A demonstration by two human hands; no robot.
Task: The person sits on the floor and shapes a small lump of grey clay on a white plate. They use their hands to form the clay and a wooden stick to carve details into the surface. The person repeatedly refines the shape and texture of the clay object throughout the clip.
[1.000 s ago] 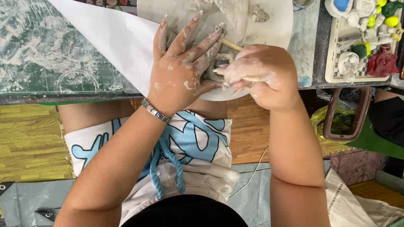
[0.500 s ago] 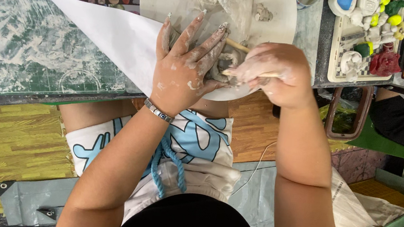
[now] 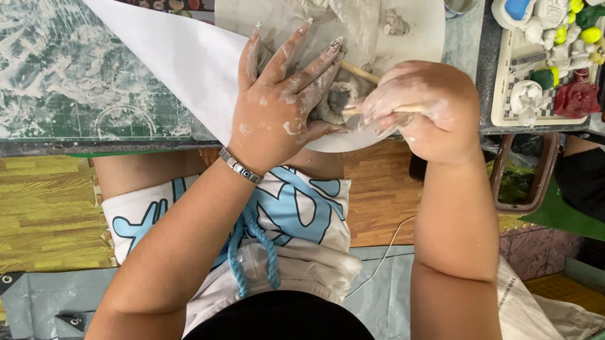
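left hand (image 3: pixel 278 112) flat on one clay piece (image 3: pixel 339 99), right hand (image 3: pixel 423 108) gripping one wooden tool (image 3: pixel 360 70).

Your left hand (image 3: pixel 278 112) is lying flat, palm down, its fingers (image 3: pixel 295 51) spreading and pointing away from you, clay dust streaking the knuckles. A metal bracelet (image 3: pixel 241 166) is circling that wrist, and the left forearm is running back toward your body at a slant. Just beside it, to its right, your right hand (image 3: pixel 423 108) is curling into a loose fist, knuckles up, fingertips (image 3: pixel 374 118) tucking under and nearly meeting the left thumb. Both forearms are extending forward, bare, the right one coming almost straight from the elbow.
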